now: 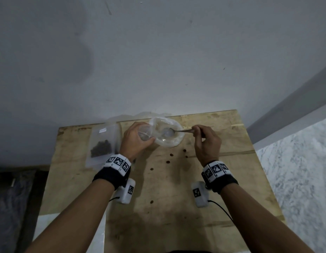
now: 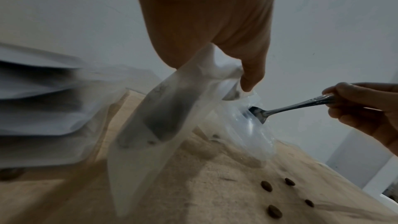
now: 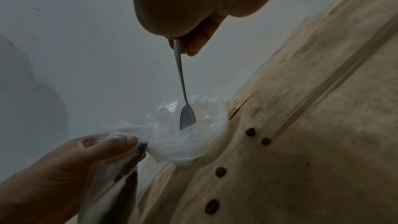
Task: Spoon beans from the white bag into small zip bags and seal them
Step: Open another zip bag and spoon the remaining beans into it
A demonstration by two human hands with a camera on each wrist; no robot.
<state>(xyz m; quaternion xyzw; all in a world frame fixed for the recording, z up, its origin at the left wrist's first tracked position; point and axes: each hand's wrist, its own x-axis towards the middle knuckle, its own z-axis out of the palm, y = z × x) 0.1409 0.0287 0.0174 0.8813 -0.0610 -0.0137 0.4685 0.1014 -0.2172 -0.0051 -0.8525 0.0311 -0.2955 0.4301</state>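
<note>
The white bag (image 1: pixel 167 133) sits open at the far edge of the wooden table (image 1: pixel 167 189). My right hand (image 1: pixel 207 141) pinches the handle of a metal spoon (image 1: pixel 178 131), whose bowl (image 3: pixel 187 119) dips into the white bag (image 3: pixel 193 135). My left hand (image 1: pixel 135 141) holds a small clear zip bag (image 1: pixel 145 135) just left of the white bag, its mouth held between thumb and fingers (image 3: pixel 114 144). In the left wrist view the zip bag (image 2: pixel 150 134) hangs down with a few dark beans inside, next to the spoon (image 2: pixel 286 108).
A sealed zip bag with beans (image 1: pixel 102 145) lies at the table's far left. Several loose beans (image 1: pixel 167 162) lie scattered on the wood between my hands. A grey wall rises right behind the table. Marble floor (image 1: pixel 301 170) lies to the right.
</note>
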